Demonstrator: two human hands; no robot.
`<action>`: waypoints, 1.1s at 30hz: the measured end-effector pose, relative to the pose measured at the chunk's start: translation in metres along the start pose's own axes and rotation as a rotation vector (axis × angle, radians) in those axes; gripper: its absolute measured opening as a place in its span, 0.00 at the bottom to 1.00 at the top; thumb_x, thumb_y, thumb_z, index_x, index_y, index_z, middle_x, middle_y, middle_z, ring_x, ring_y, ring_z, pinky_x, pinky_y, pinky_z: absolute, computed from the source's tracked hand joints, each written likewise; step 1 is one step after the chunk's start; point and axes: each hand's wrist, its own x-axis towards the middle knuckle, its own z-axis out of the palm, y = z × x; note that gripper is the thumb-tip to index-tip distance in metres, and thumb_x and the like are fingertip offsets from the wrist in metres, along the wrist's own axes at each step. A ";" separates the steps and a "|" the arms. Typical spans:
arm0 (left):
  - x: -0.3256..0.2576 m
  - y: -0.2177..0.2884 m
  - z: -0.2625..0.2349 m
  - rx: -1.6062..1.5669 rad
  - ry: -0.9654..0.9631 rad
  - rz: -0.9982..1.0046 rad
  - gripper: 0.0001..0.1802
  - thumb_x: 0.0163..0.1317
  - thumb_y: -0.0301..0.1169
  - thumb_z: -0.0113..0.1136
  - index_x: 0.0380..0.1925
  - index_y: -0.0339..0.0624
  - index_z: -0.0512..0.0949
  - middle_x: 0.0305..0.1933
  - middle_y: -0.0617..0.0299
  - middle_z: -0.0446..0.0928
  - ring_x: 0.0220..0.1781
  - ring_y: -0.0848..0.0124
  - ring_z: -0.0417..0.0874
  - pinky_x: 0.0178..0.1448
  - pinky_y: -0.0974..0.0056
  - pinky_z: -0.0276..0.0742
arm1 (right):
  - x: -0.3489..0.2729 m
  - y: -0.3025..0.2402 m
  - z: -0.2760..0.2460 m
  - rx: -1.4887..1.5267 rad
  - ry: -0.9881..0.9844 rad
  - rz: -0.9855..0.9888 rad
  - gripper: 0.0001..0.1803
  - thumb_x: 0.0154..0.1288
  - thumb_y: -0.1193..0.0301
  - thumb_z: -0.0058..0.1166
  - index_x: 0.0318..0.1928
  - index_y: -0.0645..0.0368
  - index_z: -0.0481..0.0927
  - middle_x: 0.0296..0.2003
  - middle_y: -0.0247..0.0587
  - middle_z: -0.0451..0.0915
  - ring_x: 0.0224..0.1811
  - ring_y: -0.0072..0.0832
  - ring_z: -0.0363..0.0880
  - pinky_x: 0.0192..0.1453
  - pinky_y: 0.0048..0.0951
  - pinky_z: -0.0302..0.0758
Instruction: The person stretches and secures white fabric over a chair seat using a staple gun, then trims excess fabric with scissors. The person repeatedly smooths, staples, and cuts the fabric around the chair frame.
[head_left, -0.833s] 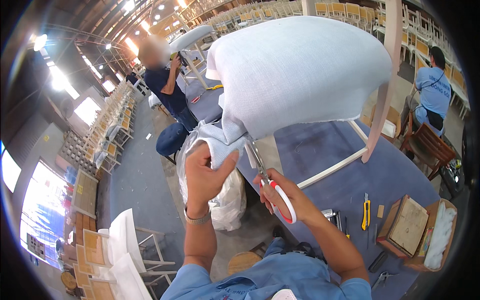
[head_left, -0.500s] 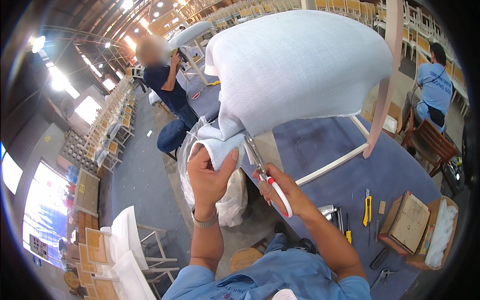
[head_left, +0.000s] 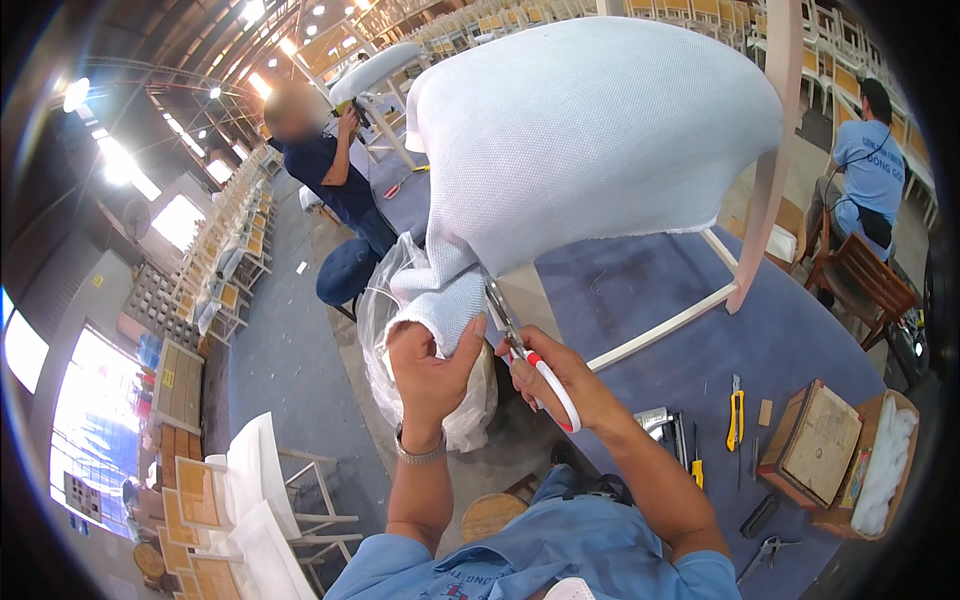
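A chair seat wrapped in pale blue-white fabric (head_left: 600, 130) stands on its side on the blue workbench (head_left: 800, 340). My left hand (head_left: 430, 375) grips the loose corner of that fabric (head_left: 440, 300) hanging below the seat's edge. My right hand (head_left: 555, 375) holds scissors (head_left: 525, 350) with red-and-white handles. Their blades point up into the fabric where the corner meets the seat. The chair's pale wooden leg (head_left: 775, 150) and rail (head_left: 660, 325) stick out to the right.
A clear plastic bag (head_left: 385, 310) of scraps hangs under my hands. On the bench lie a staple gun (head_left: 660, 425), a yellow utility knife (head_left: 735, 415), a yellow-handled tool (head_left: 696, 470), pliers (head_left: 765, 552) and cardboard boxes (head_left: 830, 445). One person (head_left: 330, 170) works ahead, another (head_left: 865, 170) sits right.
My hands and the scissors have shifted slightly with the fabric corner; the blades sit a little higher against the seat's edge. The grip on both stays the same.
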 end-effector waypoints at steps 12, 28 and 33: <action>-0.016 -0.002 0.013 -0.185 0.054 -0.123 0.10 0.57 0.26 0.71 0.36 0.31 0.84 0.31 0.58 0.86 0.31 0.73 0.84 0.37 0.68 0.75 | 0.008 0.012 0.003 0.007 0.077 -0.059 0.18 0.69 0.62 0.64 0.49 0.60 0.76 0.25 0.26 0.71 0.19 0.13 0.69 0.23 0.17 0.67; -0.037 0.000 -0.009 -0.381 0.015 -0.277 0.19 0.62 0.24 0.69 0.52 0.29 0.79 0.46 0.61 0.83 0.46 0.76 0.81 0.51 0.69 0.75 | 0.016 -0.008 -0.008 -0.075 0.047 -0.009 0.22 0.68 0.54 0.62 0.51 0.56 0.77 0.27 0.31 0.73 0.29 0.18 0.69 0.37 0.24 0.71; -0.036 0.001 -0.004 -0.453 0.017 -0.302 0.18 0.62 0.24 0.69 0.51 0.29 0.80 0.45 0.61 0.84 0.45 0.77 0.81 0.51 0.69 0.76 | 0.025 -0.003 -0.004 -0.107 0.119 -0.095 0.22 0.65 0.56 0.67 0.49 0.58 0.78 0.25 0.29 0.73 0.27 0.17 0.68 0.34 0.22 0.70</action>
